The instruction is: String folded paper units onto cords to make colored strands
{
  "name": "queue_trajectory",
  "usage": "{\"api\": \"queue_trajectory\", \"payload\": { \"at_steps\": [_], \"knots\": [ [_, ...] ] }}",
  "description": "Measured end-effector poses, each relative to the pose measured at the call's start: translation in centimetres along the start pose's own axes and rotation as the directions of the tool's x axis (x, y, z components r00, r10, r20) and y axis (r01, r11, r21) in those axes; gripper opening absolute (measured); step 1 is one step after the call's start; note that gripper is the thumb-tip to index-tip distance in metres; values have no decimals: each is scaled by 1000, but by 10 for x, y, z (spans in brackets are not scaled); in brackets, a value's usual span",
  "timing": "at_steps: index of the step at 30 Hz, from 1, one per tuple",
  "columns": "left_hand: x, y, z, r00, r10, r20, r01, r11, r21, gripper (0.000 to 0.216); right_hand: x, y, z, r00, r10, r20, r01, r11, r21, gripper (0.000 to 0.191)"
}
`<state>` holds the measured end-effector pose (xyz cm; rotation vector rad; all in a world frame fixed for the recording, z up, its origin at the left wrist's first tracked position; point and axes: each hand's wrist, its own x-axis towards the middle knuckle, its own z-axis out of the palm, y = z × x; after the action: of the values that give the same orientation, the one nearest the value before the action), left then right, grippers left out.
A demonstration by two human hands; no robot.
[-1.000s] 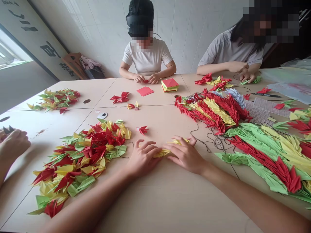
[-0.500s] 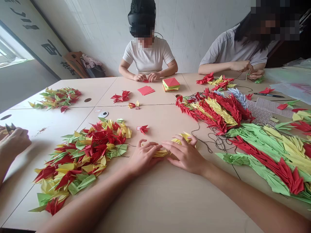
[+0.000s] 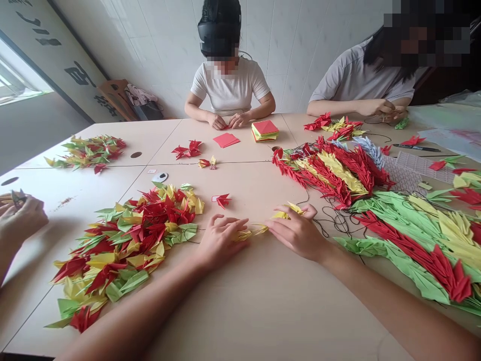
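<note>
My left hand (image 3: 220, 238) rests on the table with its fingertips pinched on the near end of a row of yellow folded paper cranes (image 3: 259, 229). My right hand (image 3: 298, 232) holds the row's far end, fingers curled over the yellow paper by a thin black thread (image 3: 319, 220). A big loose pile of red, yellow and green paper cranes (image 3: 128, 245) lies just left of my left hand. One small red crane (image 3: 222, 200) sits alone beyond my hands.
Long strings of red, yellow and green cranes (image 3: 394, 220) cover the table's right side. A stack of coloured paper squares (image 3: 264, 131) and a red sheet (image 3: 225, 140) lie before a person opposite. A second person sits far right; another's hand (image 3: 20, 215) is at left.
My right hand has slid right, away from my left hand. The yellow row between them has stretched out longer on the table.
</note>
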<state>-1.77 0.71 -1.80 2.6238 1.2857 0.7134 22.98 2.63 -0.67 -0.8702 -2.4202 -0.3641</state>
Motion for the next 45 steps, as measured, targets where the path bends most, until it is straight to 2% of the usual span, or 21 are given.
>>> {"api": "queue_trajectory", "payload": {
  "at_steps": [4,6,10,13,18,23,26,29,31,34,39,42,45],
  "knots": [
    [2,5,-9,994,-101,47,100,995,30,71,3,-5,-1,999,22,32,-22,1000,-6,21],
    [2,4,-17,989,-143,37,141,988,57,74,4,-13,0,999,-2,35,2,1000,-2,23],
    [1,-3,-30,993,-88,78,81,992,95,48,4,-28,6,997,-36,64,35,999,19,26],
    [1,-6,-31,988,-63,140,46,991,126,45,2,-33,12,997,-51,53,50,998,25,26],
    [5,-4,-27,971,-136,196,111,985,132,30,-1,-22,13,999,-31,10,31,999,24,27],
    [6,-3,-25,971,-158,181,145,986,81,29,1,-11,5,1000,0,31,0,1000,4,20],
    [5,-3,-24,975,-131,179,125,991,44,29,2,-18,4,999,35,35,-37,998,48,26],
    [4,0,-22,980,-88,180,88,996,4,31,1,-29,7,999,15,48,-18,998,62,33],
    [4,1,-21,981,-65,182,67,998,-5,33,1,-33,10,1000,-10,24,9,1000,28,27],
    [3,0,-20,982,-74,176,73,997,8,32,0,-31,12,1000,15,2,-15,1000,5,21],
    [3,-3,-19,980,-100,171,96,995,32,29,-1,-25,11,992,66,103,-70,997,37,29],
    [3,-2,-18,981,-66,181,65,998,11,29,-1,-31,10,993,26,112,-33,997,67,41],
    [2,0,-16,979,-23,201,29,999,-25,22,0,-37,11,997,-9,72,7,1000,29,36]
  ]
}}
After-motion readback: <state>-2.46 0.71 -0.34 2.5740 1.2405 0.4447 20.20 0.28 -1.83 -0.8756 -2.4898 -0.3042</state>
